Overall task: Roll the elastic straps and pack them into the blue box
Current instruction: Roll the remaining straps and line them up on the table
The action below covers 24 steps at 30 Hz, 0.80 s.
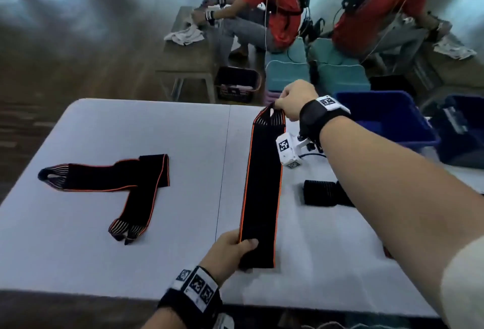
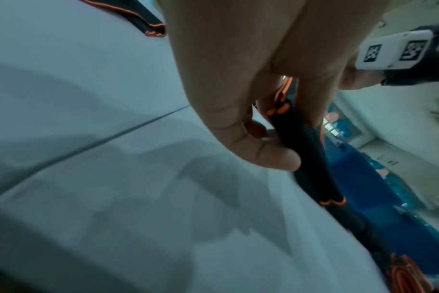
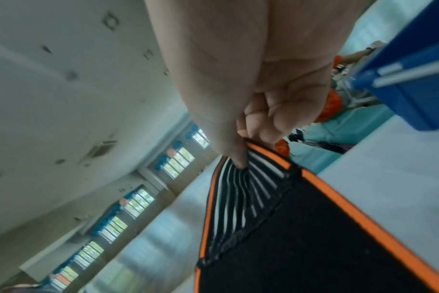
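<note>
A black elastic strap with orange edges [image 1: 262, 184] is stretched out lengthwise over the white table [image 1: 104, 132]. My left hand [image 1: 230, 251] grips its near end [image 2: 292, 134], thumb on top. My right hand [image 1: 293, 102] pinches the far striped end [image 3: 241, 190], lifted a little off the table. A second strap [image 1: 125, 184] of the same kind lies bent and unrolled on the table's left half. The blue box [image 1: 387, 121] stands at the table's far right, just beyond my right wrist. A black rolled strap [image 1: 324, 193] lies near my right forearm.
A dark blue bin [image 1: 461, 129] sits right of the blue box. Beyond the table are a wooden bench [image 1: 188, 56], a black basket [image 1: 237, 85], teal stools [image 1: 288, 71], and a person in a red shirt [image 1: 272, 6], mirrored at right.
</note>
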Each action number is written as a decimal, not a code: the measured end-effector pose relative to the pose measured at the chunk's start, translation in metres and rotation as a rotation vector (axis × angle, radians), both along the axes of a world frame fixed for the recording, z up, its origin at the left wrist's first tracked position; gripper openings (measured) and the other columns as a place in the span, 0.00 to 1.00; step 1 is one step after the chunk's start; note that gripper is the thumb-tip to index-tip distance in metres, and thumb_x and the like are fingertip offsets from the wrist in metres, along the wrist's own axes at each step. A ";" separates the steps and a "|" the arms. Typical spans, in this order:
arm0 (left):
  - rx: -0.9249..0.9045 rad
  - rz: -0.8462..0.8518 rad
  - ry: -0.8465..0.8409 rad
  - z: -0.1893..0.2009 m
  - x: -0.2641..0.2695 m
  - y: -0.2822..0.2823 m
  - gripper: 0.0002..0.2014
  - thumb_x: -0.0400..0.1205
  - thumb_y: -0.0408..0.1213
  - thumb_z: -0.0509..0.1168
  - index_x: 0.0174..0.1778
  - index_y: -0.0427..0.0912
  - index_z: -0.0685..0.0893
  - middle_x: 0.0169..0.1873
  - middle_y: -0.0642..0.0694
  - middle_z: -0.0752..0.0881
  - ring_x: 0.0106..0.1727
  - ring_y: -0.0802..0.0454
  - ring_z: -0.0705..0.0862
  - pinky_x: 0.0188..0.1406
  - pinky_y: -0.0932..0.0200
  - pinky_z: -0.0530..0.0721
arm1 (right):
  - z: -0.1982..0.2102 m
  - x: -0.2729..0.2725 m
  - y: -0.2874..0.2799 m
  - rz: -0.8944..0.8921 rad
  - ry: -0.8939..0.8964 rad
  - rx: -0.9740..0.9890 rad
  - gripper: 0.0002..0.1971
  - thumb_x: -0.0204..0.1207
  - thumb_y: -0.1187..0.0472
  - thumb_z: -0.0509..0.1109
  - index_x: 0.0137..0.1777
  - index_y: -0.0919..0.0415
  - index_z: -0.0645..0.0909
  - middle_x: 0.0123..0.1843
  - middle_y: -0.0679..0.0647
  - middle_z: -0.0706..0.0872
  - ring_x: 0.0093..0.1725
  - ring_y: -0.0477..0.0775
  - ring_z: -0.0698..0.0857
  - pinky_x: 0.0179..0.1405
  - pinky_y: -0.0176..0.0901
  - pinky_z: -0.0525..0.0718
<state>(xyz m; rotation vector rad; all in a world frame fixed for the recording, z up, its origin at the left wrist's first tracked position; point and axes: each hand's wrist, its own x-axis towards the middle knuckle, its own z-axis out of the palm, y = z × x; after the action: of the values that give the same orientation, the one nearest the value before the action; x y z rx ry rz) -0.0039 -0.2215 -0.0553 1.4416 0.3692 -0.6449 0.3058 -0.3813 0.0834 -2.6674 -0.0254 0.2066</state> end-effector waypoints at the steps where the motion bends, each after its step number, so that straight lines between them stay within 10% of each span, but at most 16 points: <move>1: 0.030 0.023 0.013 -0.009 -0.004 0.000 0.10 0.84 0.38 0.68 0.58 0.42 0.90 0.51 0.38 0.94 0.49 0.43 0.93 0.44 0.46 0.91 | -0.024 0.003 0.000 -0.013 0.060 0.008 0.10 0.72 0.57 0.78 0.48 0.62 0.91 0.49 0.62 0.94 0.46 0.63 0.91 0.52 0.54 0.92; 5: 0.205 0.131 0.005 -0.027 -0.008 -0.005 0.11 0.75 0.43 0.72 0.50 0.42 0.92 0.45 0.41 0.95 0.49 0.42 0.93 0.54 0.35 0.90 | -0.086 0.002 0.000 -0.029 0.212 0.047 0.14 0.76 0.57 0.77 0.57 0.65 0.89 0.52 0.62 0.91 0.44 0.60 0.90 0.40 0.41 0.90; 9: 0.308 0.141 0.000 -0.035 -0.005 -0.006 0.13 0.74 0.42 0.69 0.44 0.36 0.91 0.42 0.34 0.92 0.47 0.34 0.91 0.51 0.37 0.90 | -0.090 -0.034 0.001 0.090 0.074 0.014 0.19 0.74 0.50 0.79 0.59 0.61 0.87 0.55 0.58 0.91 0.56 0.62 0.88 0.60 0.49 0.85; 12: 0.343 0.138 -0.018 -0.035 0.000 -0.005 0.04 0.78 0.34 0.71 0.40 0.42 0.92 0.35 0.47 0.93 0.41 0.45 0.91 0.42 0.53 0.88 | -0.087 -0.126 -0.014 0.381 -0.036 0.124 0.23 0.69 0.38 0.74 0.58 0.52 0.85 0.50 0.51 0.88 0.50 0.55 0.86 0.53 0.51 0.85; 15: 0.263 0.224 0.044 -0.030 0.009 -0.009 0.05 0.79 0.29 0.71 0.47 0.41 0.89 0.35 0.38 0.92 0.37 0.40 0.93 0.36 0.46 0.91 | -0.103 -0.240 -0.038 0.730 0.086 0.082 0.35 0.65 0.30 0.72 0.68 0.47 0.79 0.60 0.46 0.80 0.58 0.48 0.79 0.54 0.44 0.83; 18: 0.119 0.231 0.155 -0.022 0.013 -0.010 0.10 0.82 0.31 0.70 0.58 0.41 0.81 0.36 0.38 0.90 0.25 0.47 0.90 0.22 0.53 0.87 | -0.135 -0.294 -0.051 0.732 0.087 -0.014 0.30 0.69 0.47 0.74 0.72 0.53 0.79 0.61 0.50 0.81 0.59 0.54 0.79 0.51 0.49 0.87; 24: 0.769 -0.494 -0.489 -0.017 0.004 0.020 0.18 0.80 0.38 0.66 0.65 0.58 0.81 0.57 0.59 0.80 0.52 0.60 0.81 0.53 0.61 0.83 | -0.159 -0.300 -0.048 0.593 -0.129 0.053 0.18 0.61 0.66 0.76 0.54 0.61 0.88 0.48 0.55 0.87 0.48 0.58 0.85 0.44 0.49 0.88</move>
<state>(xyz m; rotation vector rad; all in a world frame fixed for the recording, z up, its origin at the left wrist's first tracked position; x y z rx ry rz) 0.0001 -0.2015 -0.0722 2.4020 -0.1669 -0.5269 0.0056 -0.4291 -0.0759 -2.5438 -0.8528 0.2128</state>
